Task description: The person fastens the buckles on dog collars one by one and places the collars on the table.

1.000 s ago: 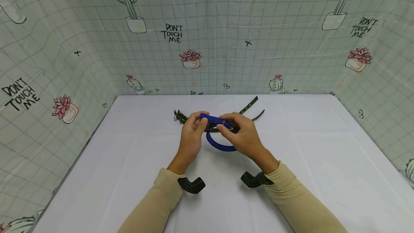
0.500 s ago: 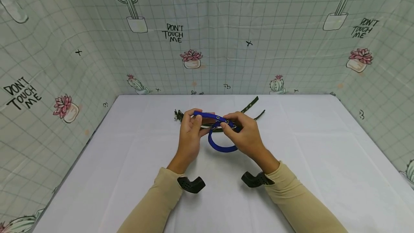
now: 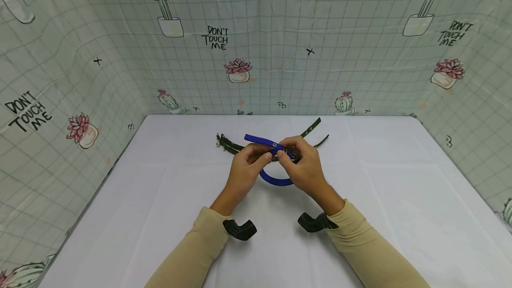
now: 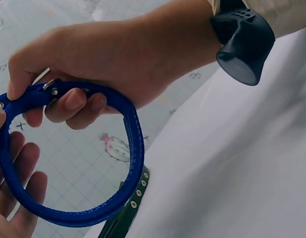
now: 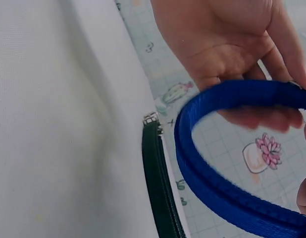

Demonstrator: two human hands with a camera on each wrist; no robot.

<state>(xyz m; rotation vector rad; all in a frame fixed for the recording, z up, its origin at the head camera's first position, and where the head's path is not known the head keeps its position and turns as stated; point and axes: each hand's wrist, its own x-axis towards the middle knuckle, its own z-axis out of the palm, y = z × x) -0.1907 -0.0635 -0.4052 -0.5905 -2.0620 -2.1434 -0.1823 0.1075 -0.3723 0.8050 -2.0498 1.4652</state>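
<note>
A blue dog collar with eyelets hangs in a loop between my two hands, above the table. My left hand pinches the strap near the buckle between thumb and forefinger. Close beside it, my right hand grips the buckle end, fingers curled over the band; in the left wrist view a metal ring shows there. The strap's free end points up and left past the left fingers. In the right wrist view the blue collar curves near the camera. The buckle itself is mostly hidden by fingers.
Two dark green collars lie on the white table behind the hands. Their buckles point left, and their tips stick out to the right. A patterned cloth stands around the table's back and sides.
My left hand has let the strap's tip go and shifted right along it, close to the right hand. The right hand stays nearly in place with its grip kept.
</note>
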